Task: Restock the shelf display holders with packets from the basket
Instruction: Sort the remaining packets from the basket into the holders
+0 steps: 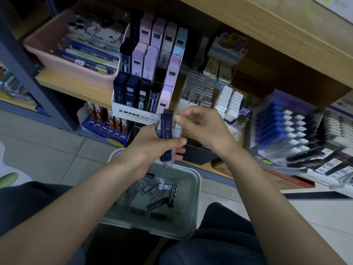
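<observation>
In front of me the wooden shelf point(76, 88) carried a pink tub point(57, 60) at left w/ the MONO display holder point(133, 111) just beside it, & clear racks point(198, 87) further right.

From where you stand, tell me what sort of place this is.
Probably a stationery shop: a MONO display holder of pencil-lead packets, rows of white erasers and packaged pens on wooden shelves.
</observation>
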{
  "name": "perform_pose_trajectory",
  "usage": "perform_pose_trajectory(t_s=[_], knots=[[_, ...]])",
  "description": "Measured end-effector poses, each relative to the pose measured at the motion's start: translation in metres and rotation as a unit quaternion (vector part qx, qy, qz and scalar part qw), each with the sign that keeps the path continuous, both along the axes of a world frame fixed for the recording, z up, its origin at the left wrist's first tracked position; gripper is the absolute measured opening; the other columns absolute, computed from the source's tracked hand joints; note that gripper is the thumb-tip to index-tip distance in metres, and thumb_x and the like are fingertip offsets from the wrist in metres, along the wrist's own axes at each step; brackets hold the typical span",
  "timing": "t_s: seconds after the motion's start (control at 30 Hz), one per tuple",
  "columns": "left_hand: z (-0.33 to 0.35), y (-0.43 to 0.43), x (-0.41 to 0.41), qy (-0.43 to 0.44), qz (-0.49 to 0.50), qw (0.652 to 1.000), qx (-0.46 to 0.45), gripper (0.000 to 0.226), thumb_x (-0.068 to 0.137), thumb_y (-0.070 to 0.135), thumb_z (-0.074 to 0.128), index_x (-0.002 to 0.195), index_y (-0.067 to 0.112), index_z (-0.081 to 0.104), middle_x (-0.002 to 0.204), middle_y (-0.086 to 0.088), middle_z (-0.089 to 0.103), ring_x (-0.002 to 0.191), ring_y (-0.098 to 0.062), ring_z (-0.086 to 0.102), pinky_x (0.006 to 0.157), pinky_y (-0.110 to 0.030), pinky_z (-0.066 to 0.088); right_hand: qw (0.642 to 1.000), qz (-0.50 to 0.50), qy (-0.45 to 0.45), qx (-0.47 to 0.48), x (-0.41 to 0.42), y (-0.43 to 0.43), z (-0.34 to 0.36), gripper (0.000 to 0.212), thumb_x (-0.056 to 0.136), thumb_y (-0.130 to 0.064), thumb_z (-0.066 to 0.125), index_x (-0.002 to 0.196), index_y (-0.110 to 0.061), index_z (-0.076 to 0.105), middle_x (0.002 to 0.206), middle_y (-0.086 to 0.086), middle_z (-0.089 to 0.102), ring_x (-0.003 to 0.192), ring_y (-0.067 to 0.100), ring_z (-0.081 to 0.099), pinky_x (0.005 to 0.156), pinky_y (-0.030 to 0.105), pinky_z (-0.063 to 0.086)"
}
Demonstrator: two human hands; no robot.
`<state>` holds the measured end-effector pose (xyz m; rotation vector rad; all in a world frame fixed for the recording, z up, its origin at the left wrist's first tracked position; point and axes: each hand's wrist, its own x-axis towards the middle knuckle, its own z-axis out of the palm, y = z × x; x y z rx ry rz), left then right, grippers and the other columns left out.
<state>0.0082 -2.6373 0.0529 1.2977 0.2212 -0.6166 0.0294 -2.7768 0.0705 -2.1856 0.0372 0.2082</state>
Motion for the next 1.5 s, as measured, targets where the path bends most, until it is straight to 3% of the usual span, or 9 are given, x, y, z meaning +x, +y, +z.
perform_pose_trajectory(t_s=[0.13,0.5,0.7,0.8,0.9,1.03,1.23,1.37,1.5], knots=[[0.000,0.001,0.000,0.008,0.021,1.000,0.006,0.027,0.078,0.002,0.071,0.105,0.004,0.064,0.087,-0.013,0.072,0.070,-0.019,0.072,0.057,-0.027,0.058,0.996,-0.056,0.013,0.072,0.001,-0.004,0.010,0.006,0.090,-0.020,0.061,0.084,-0.021,0.061,0.074,-0.002,0.064,0.057,-0.001,0.060,0.052,0.012,0.047],[0.011,0.013,0.009,-0.007,0.148,0.989,0.002,0.008,0.083,0.008,0.067,0.089,0.012,0.066,0.062,-0.003,0.071,0.055,-0.010,0.068,0.051,-0.018,0.053,0.965,-0.112,0.028,0.237,-0.005,-0.005,0.029,0.004,0.092,-0.009,0.054,0.094,-0.006,0.056,0.074,0.005,0.066,0.060,0.006,0.066,0.061,0.016,0.055],[0.014,0.018,0.012,-0.024,0.162,0.986,-0.023,0.008,0.081,0.011,0.069,0.089,0.013,0.067,0.068,-0.003,0.072,0.061,-0.012,0.069,0.060,-0.022,0.057,0.949,-0.121,0.015,0.292,-0.004,0.000,0.029,0.011,0.091,-0.003,0.055,0.100,-0.002,0.048,0.080,0.013,0.066,0.065,0.012,0.070,0.061,0.016,0.055],[0.011,0.023,0.015,-0.033,0.182,0.983,0.003,0.009,0.081,0.010,0.069,0.089,0.010,0.066,0.062,-0.001,0.070,0.057,-0.010,0.068,0.056,-0.020,0.055,0.971,-0.052,0.042,0.231,-0.006,0.004,0.021,0.014,0.088,0.001,0.058,0.095,-0.009,0.052,0.080,0.006,0.063,0.067,0.012,0.068,0.068,0.018,0.056],[0.012,0.027,0.018,-0.066,0.175,0.982,0.030,0.010,0.078,0.008,0.071,0.087,0.009,0.067,0.061,0.002,0.070,0.055,-0.007,0.065,0.054,-0.019,0.054,0.996,0.073,0.012,0.042,-0.008,0.005,0.013,0.020,0.083,-0.004,0.067,0.094,-0.019,0.060,0.076,-0.003,0.064,0.070,0.008,0.061,0.073,0.018,0.050],[0.017,0.024,0.013,-0.117,0.115,0.985,0.053,0.010,0.078,0.003,0.071,0.079,0.012,0.068,0.058,0.003,0.069,0.052,-0.006,0.062,0.054,-0.018,0.054,0.991,0.127,-0.005,-0.037,-0.011,0.011,0.003,0.013,0.081,-0.015,0.072,0.089,-0.017,0.062,0.083,0.001,0.068,0.076,0.016,0.064,0.078,0.038,0.053],[0.013,0.027,0.016,-0.101,0.154,0.982,0.044,0.006,0.080,0.004,0.069,0.085,0.008,0.067,0.063,0.003,0.068,0.053,-0.005,0.062,0.052,-0.017,0.053,0.997,-0.004,-0.070,0.024,0.002,0.006,0.006,0.038,0.082,-0.014,0.070,0.096,-0.036,0.041,0.090,0.000,0.060,0.080,0.019,0.066,0.073,0.045,0.056],[0.011,0.027,0.017,-0.068,0.165,0.984,0.030,0.009,0.081,0.005,0.069,0.086,0.011,0.065,0.059,0.002,0.067,0.052,-0.007,0.064,0.051,-0.017,0.051,0.977,-0.124,-0.167,0.055,0.012,0.001,0.008,0.030,0.090,-0.009,0.061,0.092,-0.029,0.039,0.084,-0.007,0.056,0.077,0.017,0.064,0.068,0.035,0.057],[0.010,0.027,0.018,-0.045,0.167,0.985,0.020,0.002,0.085,0.012,0.066,0.086,0.011,0.064,0.072,-0.003,0.070,0.054,-0.009,0.066,0.052,-0.018,0.053,0.968,-0.146,-0.204,0.012,0.022,0.001,0.000,0.028,0.092,-0.013,0.057,0.086,-0.031,0.037,0.081,-0.008,0.057,0.080,0.021,0.064,0.075,0.045,0.055]])
